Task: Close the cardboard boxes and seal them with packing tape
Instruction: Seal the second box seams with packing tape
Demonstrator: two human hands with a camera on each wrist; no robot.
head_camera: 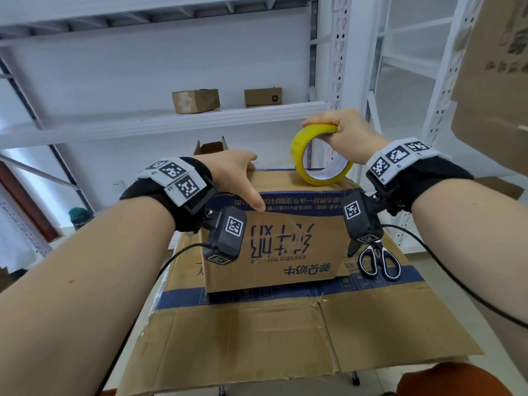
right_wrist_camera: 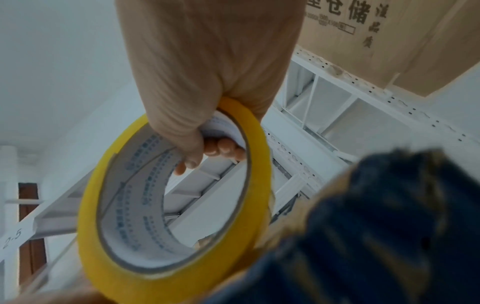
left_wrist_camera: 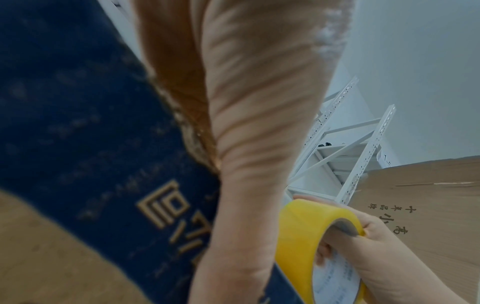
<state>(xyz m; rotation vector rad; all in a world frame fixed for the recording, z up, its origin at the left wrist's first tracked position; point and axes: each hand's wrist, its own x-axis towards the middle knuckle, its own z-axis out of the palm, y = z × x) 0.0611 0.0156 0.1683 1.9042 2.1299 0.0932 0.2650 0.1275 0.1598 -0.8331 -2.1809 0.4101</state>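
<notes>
Left hand (head_camera: 235, 174) is pressing flat, fingers straight and together, thumb spread, on the closed box (head_camera: 274, 247) at center, while right hand (head_camera: 347, 135) is gripping the tape (head_camera: 318, 155), fingers curled through its core, standing on the box top at 1 o'clock, scissors (head_camera: 378, 260) lying at 4 o'clock beside the box.

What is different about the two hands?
The right hand grips the yellow tape roll, fingers curled through its hole; the left hand holds nothing and lies on top of the cardboard box. The right hand sits higher, above the box's far edge; the left hand is lower, thumb over the front edge. Both wear marker wristbands with cameras.
</notes>
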